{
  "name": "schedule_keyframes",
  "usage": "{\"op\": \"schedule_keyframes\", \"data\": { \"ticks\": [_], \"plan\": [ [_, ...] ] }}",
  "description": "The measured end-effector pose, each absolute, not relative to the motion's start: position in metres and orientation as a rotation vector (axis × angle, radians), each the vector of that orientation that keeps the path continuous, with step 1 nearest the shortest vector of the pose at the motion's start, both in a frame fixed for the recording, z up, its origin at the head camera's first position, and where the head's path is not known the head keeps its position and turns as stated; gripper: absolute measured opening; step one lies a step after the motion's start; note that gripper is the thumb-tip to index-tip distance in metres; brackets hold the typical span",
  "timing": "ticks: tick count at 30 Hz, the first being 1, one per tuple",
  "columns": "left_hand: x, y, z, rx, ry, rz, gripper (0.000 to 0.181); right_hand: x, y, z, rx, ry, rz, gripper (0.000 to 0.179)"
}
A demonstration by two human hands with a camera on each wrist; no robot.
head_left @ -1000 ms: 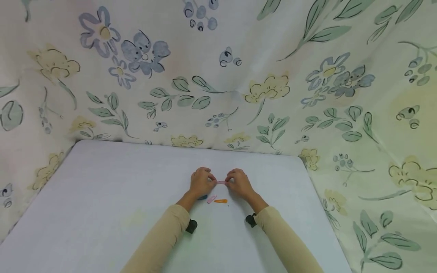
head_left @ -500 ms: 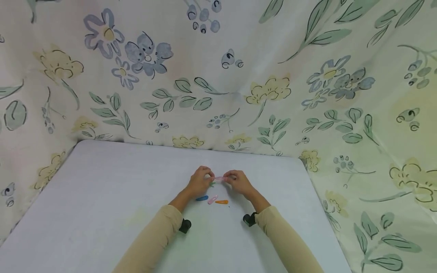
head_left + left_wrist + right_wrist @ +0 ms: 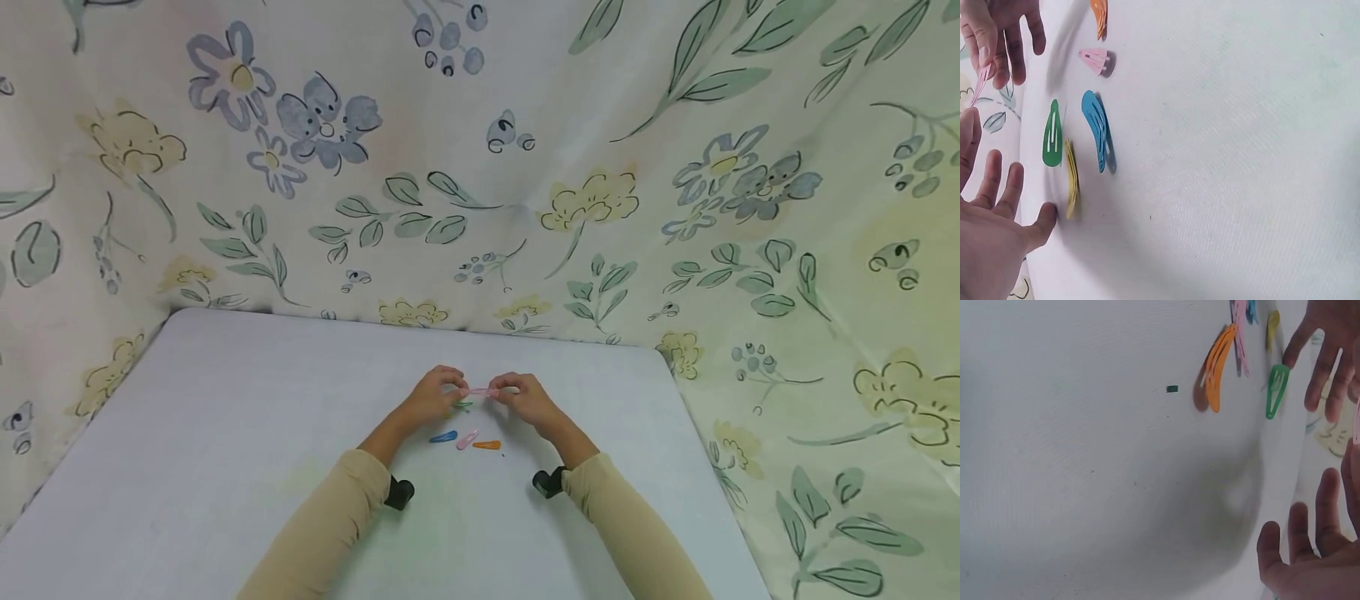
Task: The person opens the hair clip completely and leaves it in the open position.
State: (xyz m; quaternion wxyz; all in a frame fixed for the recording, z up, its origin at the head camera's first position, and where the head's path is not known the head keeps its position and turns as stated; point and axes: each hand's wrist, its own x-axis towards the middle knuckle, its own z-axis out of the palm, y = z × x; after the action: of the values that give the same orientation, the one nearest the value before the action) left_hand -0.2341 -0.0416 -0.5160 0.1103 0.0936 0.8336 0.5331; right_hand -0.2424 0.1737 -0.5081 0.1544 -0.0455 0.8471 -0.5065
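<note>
A pink snap hair clip [image 3: 478,392] is held above the table, pinched at one end by my left hand [image 3: 433,397] and at the other by my right hand [image 3: 527,402]. The other fingers of both hands are spread apart in the wrist views. Beneath the hands lie a green snap clip [image 3: 1052,134] and a yellow one [image 3: 1072,179]. Nearer to me, a blue clip [image 3: 443,437], a second pink clip [image 3: 467,440] and an orange clip [image 3: 487,445] lie in a loose row.
The white tabletop [image 3: 247,433] extends widely to both sides. A small dark green square bit [image 3: 1172,389] lies near the orange clip. Floral cloth [image 3: 480,208] hangs behind the table's far edge.
Both hands have lifted the held pink clip and shifted it slightly away and to the left. My left forearm has swung left, uncovering the blue and green clips.
</note>
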Motion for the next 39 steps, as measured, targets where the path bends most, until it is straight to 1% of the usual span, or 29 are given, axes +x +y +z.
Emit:
{"op": "schedule_keyframes", "data": {
  "ticks": [8,22,32,37,39],
  "plan": [
    [-0.234,-0.044,-0.509,0.262,2.387,1.604,0.012,-0.243,0.175,-0.504,-0.151,2.379,-1.489,0.011],
    [-0.235,-0.046,-0.51,0.22,2.353,1.655,0.011,-0.245,0.175,-0.502,-0.207,2.367,-1.509,0.012],
    [-0.235,-0.047,-0.513,0.204,2.331,1.702,0.011,-0.245,0.174,-0.502,-0.146,2.38,-1.502,0.012],
    [-0.236,-0.042,-0.519,0.292,2.521,1.65,0.008,-0.246,0.173,-0.506,-0.177,2.468,-1.524,0.008],
    [-0.235,-0.039,-0.521,0.335,2.633,1.587,0.007,-0.247,0.172,-0.508,-0.234,2.549,-1.508,0.007]
  ]
}}
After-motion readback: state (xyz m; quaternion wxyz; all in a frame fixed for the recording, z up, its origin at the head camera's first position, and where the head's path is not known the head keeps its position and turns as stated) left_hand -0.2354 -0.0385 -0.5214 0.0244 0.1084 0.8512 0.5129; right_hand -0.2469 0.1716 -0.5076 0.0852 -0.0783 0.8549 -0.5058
